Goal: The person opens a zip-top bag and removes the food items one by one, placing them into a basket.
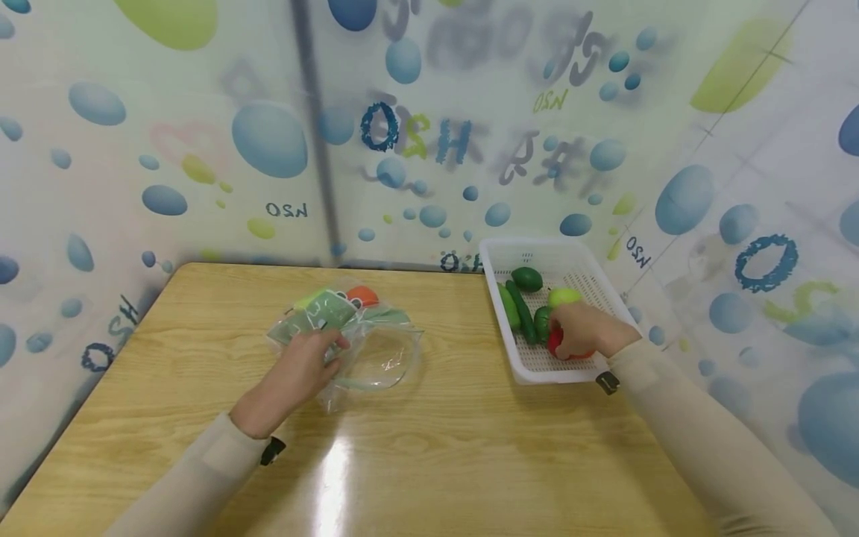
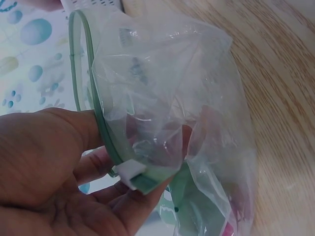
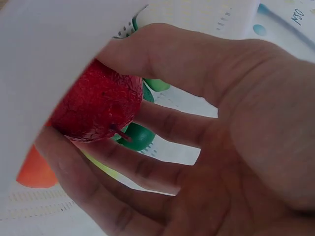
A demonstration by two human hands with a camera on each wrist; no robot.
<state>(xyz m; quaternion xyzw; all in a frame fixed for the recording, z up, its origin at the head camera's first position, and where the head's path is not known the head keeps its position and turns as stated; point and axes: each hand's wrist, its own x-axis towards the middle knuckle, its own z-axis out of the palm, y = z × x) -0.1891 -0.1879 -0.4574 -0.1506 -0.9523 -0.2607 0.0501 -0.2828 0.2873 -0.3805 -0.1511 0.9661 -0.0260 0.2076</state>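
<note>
My left hand [image 1: 302, 377] pinches the rim of a clear plastic zip bag [image 1: 385, 354] lying on the table. In the left wrist view the bag's green-edged mouth [image 2: 96, 105] gapes, with a white slider [image 2: 129, 172] beside the fingers. Green, yellow-green and orange-red print or contents [image 1: 362, 296] show at the bag's far side. Inside the white basket, my right hand [image 1: 582, 328] grips a wrinkled dark-red apple [image 3: 103, 105] with a short stem; the basket wall partly hides it in the right wrist view. An orange-red item [image 3: 38, 169] sits close by.
The white perforated basket [image 1: 499, 313] stands at the table's back right, near the wall. In it lie a dark green avocado-like item [image 1: 526, 280], a cucumber [image 1: 521, 313], a green pepper-like item [image 1: 542, 324] and a yellow-green fruit [image 1: 564, 296]. A patterned wall [image 1: 416, 186] rises behind the wooden table [image 1: 443, 447].
</note>
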